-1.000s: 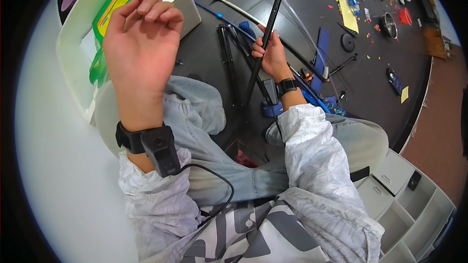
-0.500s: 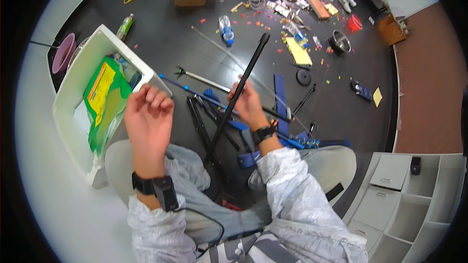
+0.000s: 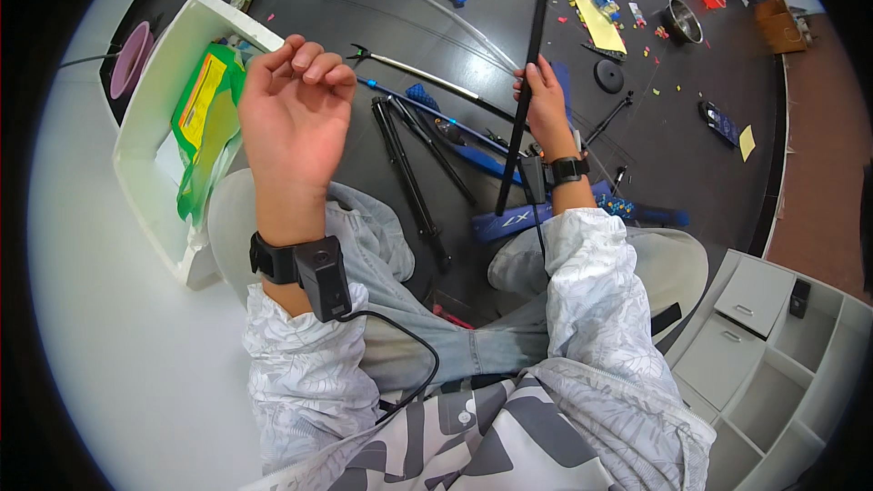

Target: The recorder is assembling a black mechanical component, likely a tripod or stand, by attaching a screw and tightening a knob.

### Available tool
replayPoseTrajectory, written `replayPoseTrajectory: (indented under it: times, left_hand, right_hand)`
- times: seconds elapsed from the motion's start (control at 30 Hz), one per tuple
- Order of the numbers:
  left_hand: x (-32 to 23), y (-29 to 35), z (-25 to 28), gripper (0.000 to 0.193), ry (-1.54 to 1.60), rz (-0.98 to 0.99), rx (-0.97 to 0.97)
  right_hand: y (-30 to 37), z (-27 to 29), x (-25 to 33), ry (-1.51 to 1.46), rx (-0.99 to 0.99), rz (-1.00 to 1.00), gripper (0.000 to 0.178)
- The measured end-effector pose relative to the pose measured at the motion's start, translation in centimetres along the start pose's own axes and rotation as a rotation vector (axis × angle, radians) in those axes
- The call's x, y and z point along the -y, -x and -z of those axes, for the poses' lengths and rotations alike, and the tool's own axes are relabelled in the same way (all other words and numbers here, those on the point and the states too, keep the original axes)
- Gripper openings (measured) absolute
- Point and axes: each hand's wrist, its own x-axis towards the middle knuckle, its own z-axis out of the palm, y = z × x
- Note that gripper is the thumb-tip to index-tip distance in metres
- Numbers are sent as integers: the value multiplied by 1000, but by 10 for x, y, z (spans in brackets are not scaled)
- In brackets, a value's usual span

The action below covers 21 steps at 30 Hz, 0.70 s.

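the left hand (image 3: 293, 114) has risen, loosely curled and empty, while the right hand (image 3: 544, 100) still grips the slim, matte black rod (image 3: 525, 86) on the dark floor (image 3: 727, 64).

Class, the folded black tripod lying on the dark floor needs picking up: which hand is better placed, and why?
Left, probably. The left hand is raised with fingers loosely curled, holding nothing, near the folded black tripod. The right hand is already closed around the long black pole.

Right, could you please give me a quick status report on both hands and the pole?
Right hand gripping black pole, held near upright. Left hand raised, fingers curled, empty. Folded tripod legs and blue rod on the floor beside the pole.
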Motion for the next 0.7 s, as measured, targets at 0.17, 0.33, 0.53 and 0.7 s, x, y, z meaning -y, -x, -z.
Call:
replayPoseTrajectory:
  times: [0.17, 0.33, 0.53, 0.7]
  left_hand:
    - [-12, 5, 4, 8, -44, -14, 16]
    - [-31, 10, 15, 8, -55, -37, 35]
    - [-44, 14, 25, 10, -76, -62, -12]
    - [-50, 15, 29, 8, -57, -54, -25]
  right_hand:
    - [-8, -18, -49, 545, 97, 184, 42]
    - [-3, -8, -115, 1295, 191, 155, 44]
    - [10, 32, -168, 1411, 134, 214, 42]
    - [20, 37, -184, 1481, -12, 299, 39]
